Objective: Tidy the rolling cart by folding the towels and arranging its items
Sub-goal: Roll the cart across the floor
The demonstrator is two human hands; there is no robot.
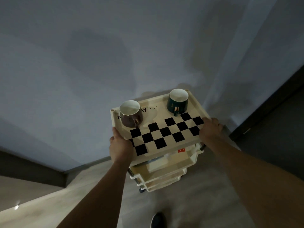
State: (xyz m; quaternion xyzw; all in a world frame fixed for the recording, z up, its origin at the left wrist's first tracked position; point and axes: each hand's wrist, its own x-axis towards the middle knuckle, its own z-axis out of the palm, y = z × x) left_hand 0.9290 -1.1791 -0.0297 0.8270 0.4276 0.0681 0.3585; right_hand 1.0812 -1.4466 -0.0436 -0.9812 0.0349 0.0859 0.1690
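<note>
A cream rolling cart (164,176) with several tiers stands on the floor against a pale wall. Its top tier (199,104) carries a cream mat with black checks (166,131). On the mat stand a brown mug (131,115) at the back left and a dark green mug (178,102) at the back right, both upright. My left hand (120,146) grips the top tier's left near edge. My right hand (210,130) grips its right edge. Lower tiers hold pale items, partly hidden, one with an orange label (181,150).
The pale wall (98,63) rises right behind the cart. A dark doorway or panel (271,129) stands at the right. A dark skirting runs along the wall at lower left. My shoe (158,219) shows on the wooden floor below the cart.
</note>
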